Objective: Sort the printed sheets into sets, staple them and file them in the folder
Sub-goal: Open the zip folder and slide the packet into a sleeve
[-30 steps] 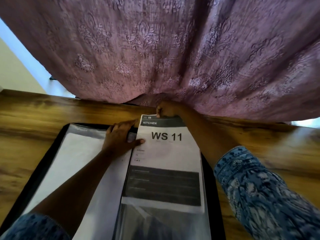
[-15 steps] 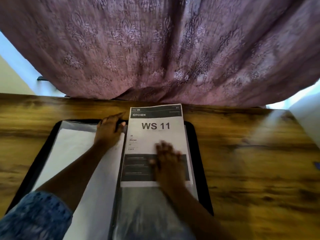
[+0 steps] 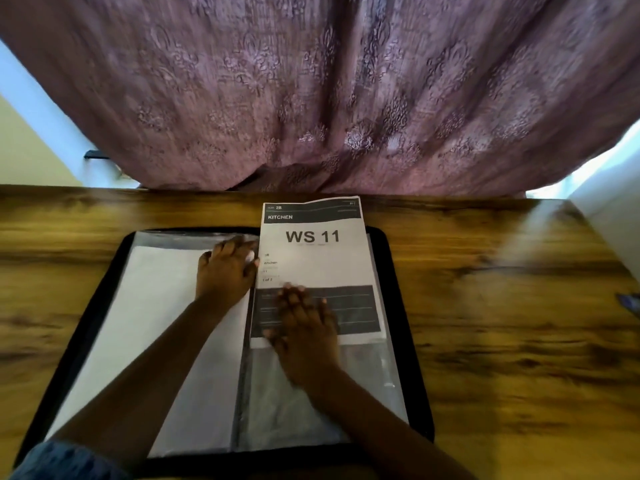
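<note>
A black folder [image 3: 408,341] lies open on the wooden table, with clear plastic sleeves on both sides. A printed sheet set headed "KITCHEN, WS 11" [image 3: 313,258] sits partway in the right-hand sleeve, its top sticking out past the folder's far edge. My right hand [image 3: 304,334] lies flat on the lower dark band of that sheet, fingers spread. My left hand [image 3: 225,271] presses flat on the left-hand sleeve [image 3: 156,306], close to the spine, with its fingertips at the sheet's left edge. Neither hand grips anything.
A mauve patterned curtain [image 3: 329,91] hangs right behind the table's far edge. Bare wooden table top [image 3: 512,323] stretches to the right of the folder. A small blue-purple object [image 3: 628,301] shows at the right border.
My right hand left the sheet's top edge and came down flat onto its lower half. The sheet slid a little deeper into the sleeve. The left hand stayed near the spine.
</note>
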### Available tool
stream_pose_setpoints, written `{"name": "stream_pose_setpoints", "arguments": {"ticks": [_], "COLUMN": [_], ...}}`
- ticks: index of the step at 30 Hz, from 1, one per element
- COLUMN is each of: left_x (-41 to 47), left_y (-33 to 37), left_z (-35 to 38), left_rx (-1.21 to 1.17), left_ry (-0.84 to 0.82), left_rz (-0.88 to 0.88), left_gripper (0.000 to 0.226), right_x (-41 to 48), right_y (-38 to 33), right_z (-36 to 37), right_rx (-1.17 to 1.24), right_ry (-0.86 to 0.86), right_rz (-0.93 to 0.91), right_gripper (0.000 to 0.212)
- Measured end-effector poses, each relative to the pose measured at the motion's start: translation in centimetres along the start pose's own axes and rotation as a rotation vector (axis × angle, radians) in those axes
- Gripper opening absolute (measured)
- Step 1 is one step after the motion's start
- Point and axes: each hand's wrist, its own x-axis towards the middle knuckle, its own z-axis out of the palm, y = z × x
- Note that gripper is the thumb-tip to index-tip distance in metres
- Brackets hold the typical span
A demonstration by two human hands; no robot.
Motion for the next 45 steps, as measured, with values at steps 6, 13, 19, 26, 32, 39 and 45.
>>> {"name": "stream_pose_setpoints", "arguments": {"ticks": [6,13,19,26,32,39,45], "left_x": [-0.2,0.0,-0.1,0.0,-0.1,-0.1,-0.3], "left_y": [-0.2,-2.3,-2.0,-2.3,-2.1,-2.1,-2.2], "left_z": [0.4,0.9,1.6,2.3,1.8,1.6,1.5], "left_rx": [-0.076,-0.022,-0.03,-0.01,-0.034,-0.056,-0.081], "left_ry": [-0.073,-0.143,-0.14,-0.091,-0.083,-0.092,-0.078], "left_rz": [-0.022,0.058,0.007,-0.016,-0.018,-0.014,0.01], "left_gripper": [0.067,0.078,0.067,0.062,0.067,0.066,0.061], "right_x": [-4.9,4.8,21.0,23.1,19.9,20.0,10.2], "right_y": [8.3,9.2,5.2,4.7,4.8,3.4,-1.7], "right_z": [-1.3,-6.7,-7.0,-6.5,-8.1,-10.0,-6.0], "right_rx": [-0.07,0.045,-0.086,0.309,0.328,0.228,0.155], "right_ry": [0.052,0.261,0.064,0.015,-0.287,-0.458,0.235], "right_rz": [0.318,0.451,-0.041,-0.003,-0.092,0.068,-0.01], "right_gripper": [0.089,0.086,0.049,0.017,0.015,0.014,0.033]}}
